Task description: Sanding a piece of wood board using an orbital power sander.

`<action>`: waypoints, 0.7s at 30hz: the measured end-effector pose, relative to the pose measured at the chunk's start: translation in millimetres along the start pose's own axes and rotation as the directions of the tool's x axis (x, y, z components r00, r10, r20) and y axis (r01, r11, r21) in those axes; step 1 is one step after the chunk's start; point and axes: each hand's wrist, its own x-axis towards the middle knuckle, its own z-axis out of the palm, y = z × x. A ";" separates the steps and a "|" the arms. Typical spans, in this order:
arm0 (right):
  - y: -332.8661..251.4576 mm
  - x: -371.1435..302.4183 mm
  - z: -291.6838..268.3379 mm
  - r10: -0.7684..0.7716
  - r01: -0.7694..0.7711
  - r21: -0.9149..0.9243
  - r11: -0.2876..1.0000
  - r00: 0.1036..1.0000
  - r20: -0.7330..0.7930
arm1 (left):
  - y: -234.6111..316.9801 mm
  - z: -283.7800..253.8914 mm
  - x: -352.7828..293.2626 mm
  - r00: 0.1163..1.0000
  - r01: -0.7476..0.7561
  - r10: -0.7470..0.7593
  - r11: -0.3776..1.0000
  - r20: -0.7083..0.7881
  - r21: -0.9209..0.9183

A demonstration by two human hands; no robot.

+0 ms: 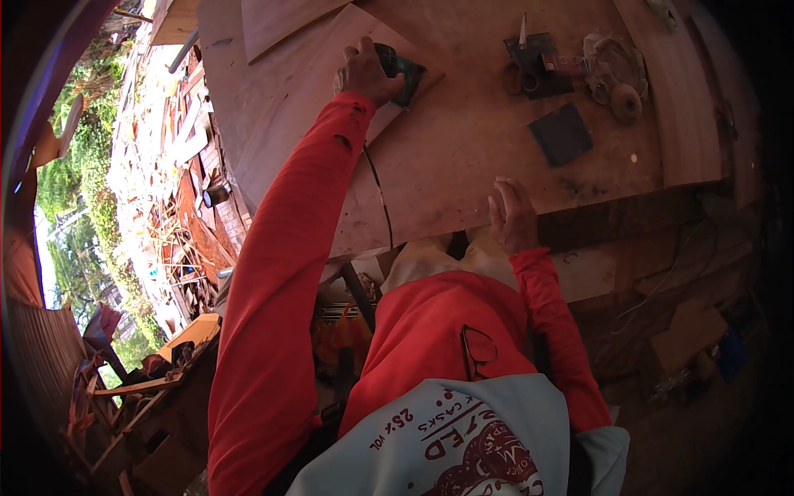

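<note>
Below me, through the head camera, a left hand [364,76] in a red sleeve grasps a dark hand tool [402,73] atop a wooden board [302,116] at the far left part of the surface [455,149]; the palm and fingers hide much of the tool, and I cannot make out its exact kind. A dark cord [380,190] shows beyond the forearm and drops over the near edge, though I cannot see whether it joins the tool. The right hand [516,219] is released, fingers loosely bent over the near edge; I cannot tell whether the fingertips touch the wood. Near it lies a dark square sheet [561,134]. Farther off, beside a crumpled clear bag [608,62] and a tape-like roll [626,102], a dark flat piece [538,54] is partly covered by small items too jumbled for me to sort. A second board [281,23] is cut off by the upper edge, glare washes out the scrap pile [194,165] at left, and shadow swallows the lower right.
</note>
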 end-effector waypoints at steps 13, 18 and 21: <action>-59.4 51.1 60.1 -0.279 0.286 -0.017 0.958 0.947 0.161 | -131.0 -12.8 -118.8 0.967 0.228 -0.238 0.968 -0.091 -0.101; -78.8 43.9 74.3 -0.247 0.261 -0.005 0.965 0.919 0.307 | -186.3 -14.0 -158.8 0.939 0.302 -0.317 0.945 -0.131 -0.122; -83.9 38.8 84.9 -0.276 0.294 -0.003 0.956 0.901 0.334 | -221.1 -13.2 -181.8 0.907 0.373 -0.391 0.918 -0.156 -0.132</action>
